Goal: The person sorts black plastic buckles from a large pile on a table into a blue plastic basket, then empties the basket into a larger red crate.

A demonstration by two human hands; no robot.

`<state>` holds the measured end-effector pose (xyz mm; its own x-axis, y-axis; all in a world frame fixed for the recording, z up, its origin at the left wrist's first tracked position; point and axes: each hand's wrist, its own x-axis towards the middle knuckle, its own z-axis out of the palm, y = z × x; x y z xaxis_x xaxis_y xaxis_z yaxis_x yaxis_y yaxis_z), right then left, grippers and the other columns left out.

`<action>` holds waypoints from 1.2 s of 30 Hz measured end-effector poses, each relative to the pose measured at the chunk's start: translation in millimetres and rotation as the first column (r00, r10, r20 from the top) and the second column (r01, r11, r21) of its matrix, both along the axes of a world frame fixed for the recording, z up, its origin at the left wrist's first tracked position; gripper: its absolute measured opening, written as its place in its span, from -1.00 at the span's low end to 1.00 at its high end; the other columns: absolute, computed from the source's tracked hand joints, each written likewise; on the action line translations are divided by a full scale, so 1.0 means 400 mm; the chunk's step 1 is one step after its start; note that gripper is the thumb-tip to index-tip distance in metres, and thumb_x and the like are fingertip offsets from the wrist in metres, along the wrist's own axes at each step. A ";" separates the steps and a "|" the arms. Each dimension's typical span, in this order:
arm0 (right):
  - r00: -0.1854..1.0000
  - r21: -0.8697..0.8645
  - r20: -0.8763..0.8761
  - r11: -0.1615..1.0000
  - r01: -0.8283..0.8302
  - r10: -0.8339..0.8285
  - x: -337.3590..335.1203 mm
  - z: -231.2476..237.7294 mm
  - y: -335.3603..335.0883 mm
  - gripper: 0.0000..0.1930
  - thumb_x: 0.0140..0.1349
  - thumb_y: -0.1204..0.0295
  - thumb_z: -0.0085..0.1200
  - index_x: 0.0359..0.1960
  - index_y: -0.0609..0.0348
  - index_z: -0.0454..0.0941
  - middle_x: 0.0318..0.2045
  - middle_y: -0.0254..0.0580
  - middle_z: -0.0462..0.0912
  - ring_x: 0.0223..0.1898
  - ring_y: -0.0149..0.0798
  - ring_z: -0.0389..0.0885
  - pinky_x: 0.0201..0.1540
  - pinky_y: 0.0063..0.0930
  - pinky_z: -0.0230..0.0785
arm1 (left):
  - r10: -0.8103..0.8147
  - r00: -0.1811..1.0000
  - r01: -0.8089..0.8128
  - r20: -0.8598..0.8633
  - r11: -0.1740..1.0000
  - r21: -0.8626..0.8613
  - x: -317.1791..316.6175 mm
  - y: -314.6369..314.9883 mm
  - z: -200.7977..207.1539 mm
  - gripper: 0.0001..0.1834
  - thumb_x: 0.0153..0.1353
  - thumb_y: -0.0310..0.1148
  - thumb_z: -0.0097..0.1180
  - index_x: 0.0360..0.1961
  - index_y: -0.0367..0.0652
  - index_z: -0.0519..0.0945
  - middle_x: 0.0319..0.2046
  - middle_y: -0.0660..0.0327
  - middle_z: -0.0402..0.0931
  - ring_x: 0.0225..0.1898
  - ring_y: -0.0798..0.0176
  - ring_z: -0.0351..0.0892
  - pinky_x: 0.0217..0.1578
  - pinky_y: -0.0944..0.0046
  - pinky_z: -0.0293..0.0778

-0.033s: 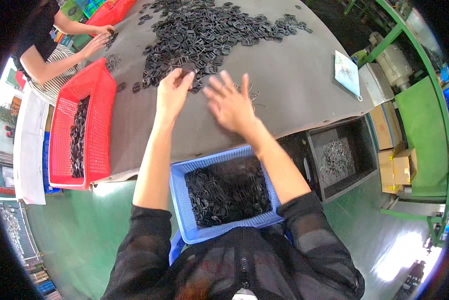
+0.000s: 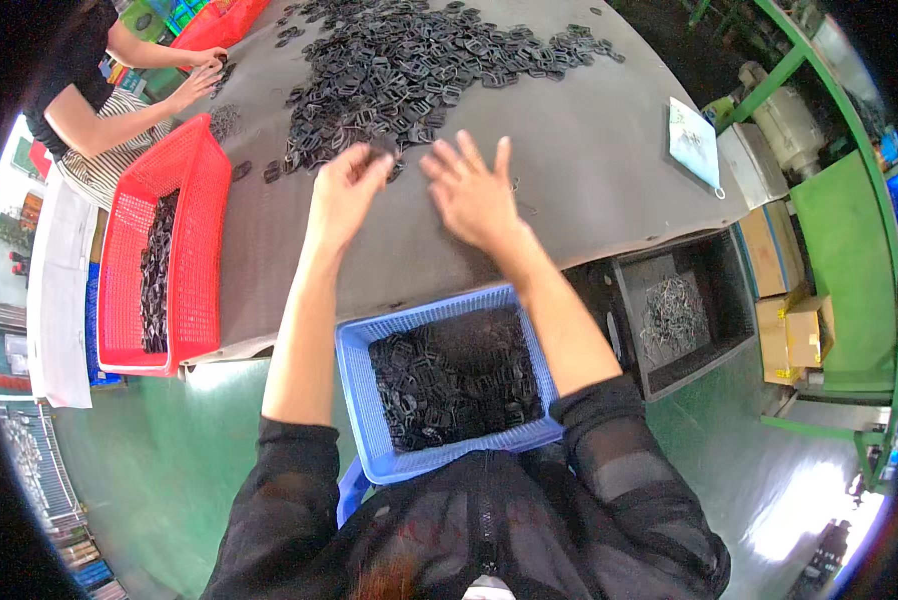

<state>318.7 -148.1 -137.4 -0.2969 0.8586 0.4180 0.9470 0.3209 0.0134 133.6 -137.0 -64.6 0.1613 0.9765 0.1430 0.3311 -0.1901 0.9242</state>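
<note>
Head view shows the left hand (image 2: pixel 344 193) pinching a black piece (image 2: pixel 383 148).

Black buckles (image 2: pixel 399 80): uncountably many. Hands (image 2: pixel 477 200): two. Blue basket (image 2: pixel 357 385): one. Black tray (image 2: pixel 726 290): one.

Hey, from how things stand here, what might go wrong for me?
The dark piece pinched in your left hand could slip and get lost among the black buckles. The blue basket, close to your torso, could get bumped and spill its black pieces. The pale blue pouch near the right edge of the grey table might get nudged off.
</note>
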 end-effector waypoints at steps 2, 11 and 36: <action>0.989 -0.111 -0.099 0.989 0.098 -0.109 0.108 -0.021 0.034 -0.58 0.32 0.24 -0.37 0.18 -0.09 0.31 0.27 -0.37 0.22 0.35 -0.23 0.02 0.31 0.17 -0.24 | -0.318 0.926 0.289 -0.201 0.944 -0.162 -0.011 -0.102 0.051 -0.80 0.13 -0.33 0.13 -0.31 -0.26 0.57 -0.52 0.26 0.52 -0.44 0.49 0.42 -0.41 0.40 0.35; 0.893 -0.091 -0.126 0.902 0.423 -0.432 0.672 -0.049 -0.278 -0.60 0.34 0.26 -0.28 0.17 0.00 0.34 0.24 -0.24 0.27 0.28 -0.13 0.18 0.28 -0.14 -0.01 | -0.831 0.509 0.698 -0.225 0.551 -0.457 -0.044 -0.404 -0.122 -0.69 0.08 -0.27 0.15 -0.24 -0.29 0.57 -0.36 0.02 0.57 -0.29 0.03 0.57 -0.25 0.16 0.46; 0.484 -0.608 -0.750 0.758 -0.238 -0.450 0.189 0.371 -0.628 -0.39 -0.34 0.57 -0.07 -0.05 0.32 0.45 -0.30 -0.25 0.56 -0.33 -0.42 0.51 -0.22 -0.55 0.38 | 0.297 0.755 0.070 0.584 0.850 -0.522 -0.224 -0.708 -0.025 -0.18 -0.17 -0.71 -0.14 0.27 -0.22 0.10 0.07 0.06 0.35 0.13 0.22 0.30 0.12 0.29 0.21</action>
